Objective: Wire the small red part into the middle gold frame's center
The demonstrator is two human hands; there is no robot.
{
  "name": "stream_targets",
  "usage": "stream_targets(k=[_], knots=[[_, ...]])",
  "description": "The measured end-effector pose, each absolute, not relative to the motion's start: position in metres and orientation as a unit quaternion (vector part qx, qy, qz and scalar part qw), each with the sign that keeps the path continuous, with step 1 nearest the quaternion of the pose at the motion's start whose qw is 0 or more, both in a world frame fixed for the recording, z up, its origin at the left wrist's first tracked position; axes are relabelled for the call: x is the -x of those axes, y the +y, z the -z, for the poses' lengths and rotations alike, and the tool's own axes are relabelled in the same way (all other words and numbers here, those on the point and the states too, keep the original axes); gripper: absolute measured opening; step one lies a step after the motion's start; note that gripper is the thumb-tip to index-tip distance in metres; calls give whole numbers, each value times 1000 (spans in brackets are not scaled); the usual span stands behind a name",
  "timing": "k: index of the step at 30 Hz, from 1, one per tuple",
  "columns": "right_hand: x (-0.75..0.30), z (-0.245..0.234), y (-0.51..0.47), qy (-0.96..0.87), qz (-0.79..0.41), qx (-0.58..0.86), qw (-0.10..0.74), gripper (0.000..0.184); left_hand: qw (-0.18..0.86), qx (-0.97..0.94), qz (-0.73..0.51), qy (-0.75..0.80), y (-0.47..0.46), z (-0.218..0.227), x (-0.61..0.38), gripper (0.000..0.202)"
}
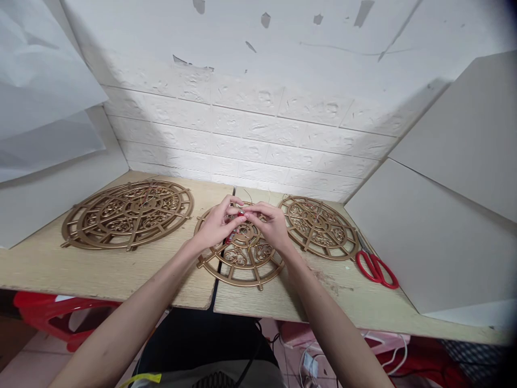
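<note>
My left hand [218, 222] and my right hand [271, 223] meet fingertip to fingertip over the middle gold openwork disc [251, 281]. Pinched between them is a small red piece [242, 213] with a shiny spot; fingers cover most of it, so its kind is unclear. More red shows under the left fingers, near the hub of the disc. Thin wires stick up behind the hands. Scrollwork and spokes fill the disc, which lies flat across the seam between two table boards.
On the left lies a stack of similar gold discs [129, 215]; another gold disc [319, 226] lies on the right. Red-handled scissors [377, 268] rest beside the right white panel [448, 226]. A white brick-patterned wall [262, 129] closes off the back. Red stools [68, 315] stand below.
</note>
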State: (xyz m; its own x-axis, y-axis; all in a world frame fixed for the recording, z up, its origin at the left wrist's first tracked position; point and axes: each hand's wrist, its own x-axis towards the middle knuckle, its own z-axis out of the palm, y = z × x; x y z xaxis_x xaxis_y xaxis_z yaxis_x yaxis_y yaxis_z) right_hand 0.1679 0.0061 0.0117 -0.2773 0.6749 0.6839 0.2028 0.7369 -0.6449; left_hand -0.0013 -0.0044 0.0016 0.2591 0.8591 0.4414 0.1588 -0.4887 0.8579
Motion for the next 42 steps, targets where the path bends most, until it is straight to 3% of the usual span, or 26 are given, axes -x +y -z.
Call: stream_targets(k=[6, 19, 42], knots=[[-167, -11, 6, -749, -262, 304, 527, 14, 361, -704, -492, 363, -5, -2, 0, 33], [-170, -13, 7, -789, -198, 275, 513, 10, 366, -708, -486, 359, -8, -5, -1, 28], [-169, -12, 7, -782, -199, 273, 523, 9, 350, -721, -475, 364, -6, -4, 1, 26]])
